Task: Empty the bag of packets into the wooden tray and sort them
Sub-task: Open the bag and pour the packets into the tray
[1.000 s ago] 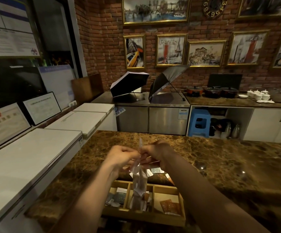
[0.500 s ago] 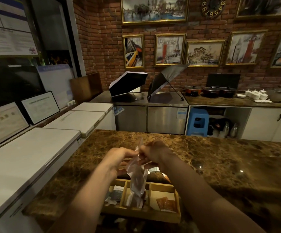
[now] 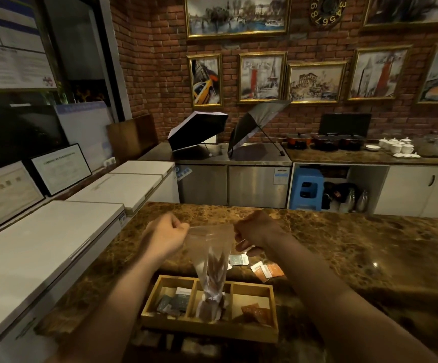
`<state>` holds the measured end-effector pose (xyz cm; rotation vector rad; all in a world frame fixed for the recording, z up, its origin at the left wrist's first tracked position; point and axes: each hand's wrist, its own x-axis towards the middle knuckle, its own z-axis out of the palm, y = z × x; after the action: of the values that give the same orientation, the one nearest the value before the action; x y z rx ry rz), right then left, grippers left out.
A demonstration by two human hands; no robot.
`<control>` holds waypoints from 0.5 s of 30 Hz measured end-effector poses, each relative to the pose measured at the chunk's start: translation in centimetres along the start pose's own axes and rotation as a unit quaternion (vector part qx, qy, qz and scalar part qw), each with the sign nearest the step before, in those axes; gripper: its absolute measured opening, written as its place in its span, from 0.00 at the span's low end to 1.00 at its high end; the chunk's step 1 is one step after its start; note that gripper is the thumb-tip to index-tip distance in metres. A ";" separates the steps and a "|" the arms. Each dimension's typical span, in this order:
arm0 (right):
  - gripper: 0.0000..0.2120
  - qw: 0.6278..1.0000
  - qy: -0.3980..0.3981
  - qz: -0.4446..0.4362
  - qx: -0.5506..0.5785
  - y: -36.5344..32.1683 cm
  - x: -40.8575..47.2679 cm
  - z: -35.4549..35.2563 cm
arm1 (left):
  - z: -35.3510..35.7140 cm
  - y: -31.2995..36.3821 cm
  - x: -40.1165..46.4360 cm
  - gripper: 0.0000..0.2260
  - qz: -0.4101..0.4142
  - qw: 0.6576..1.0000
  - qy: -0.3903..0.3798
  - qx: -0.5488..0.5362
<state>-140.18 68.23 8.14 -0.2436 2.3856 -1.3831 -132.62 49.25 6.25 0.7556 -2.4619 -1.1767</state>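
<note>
This looks like a café or small restaurant's service area: a red brick wall [image 3: 144, 74] across the top of the frame carries gold-framed city paintings [image 3: 262, 77]. Below them, at centre, stand stainless steel under-counter fridges [image 3: 228, 184], with dark lidded cooking pots [image 3: 325, 141] and white ceramic teapots [image 3: 396, 146] at right. White chest freezers [image 3: 55, 237] and framed certificates [image 3: 60, 169] line the left, and a brown marble bench [image 3: 343, 244] fills the foreground.

Hands [image 3: 212, 231] apart, bag [image 3: 211, 247] seemingly wider.

Your single head camera looks forward and down across the marble counter [image 3: 343, 247], near it, toward the brick wall [image 3: 160, 74].
</note>
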 end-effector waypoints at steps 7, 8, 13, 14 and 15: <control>0.15 0.986 0.003 -0.119 0.118 1.4 -0.2 -1.1 | -0.2 3.2 -1.4 0.07 0.047 0.993 -0.050 -0.093; 0.18 0.982 -0.011 -0.126 0.137 2.0 -0.5 -1.1 | -0.1 3.6 -1.4 0.07 0.042 0.991 -0.049 -0.113; 0.40 0.985 -0.102 -0.139 0.023 6.9 -1.1 -0.6 | 0.7 3.8 -1.6 0.07 -0.014 0.979 -0.046 -0.197; 0.46 0.984 -0.120 -0.134 -0.010 7.6 -1.1 -0.2 | 0.9 3.7 -1.7 0.08 -0.028 0.975 -0.047 -0.217; 0.50 0.982 -0.142 -0.123 -0.018 8.2 -1.1 0.5 | 1.1 3.7 -1.9 0.07 -0.040 0.969 -0.050 -0.239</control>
<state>-138.69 72.29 1.10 -0.7185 2.1974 -1.3061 -132.85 52.97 8.37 0.6659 -2.0983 -1.7851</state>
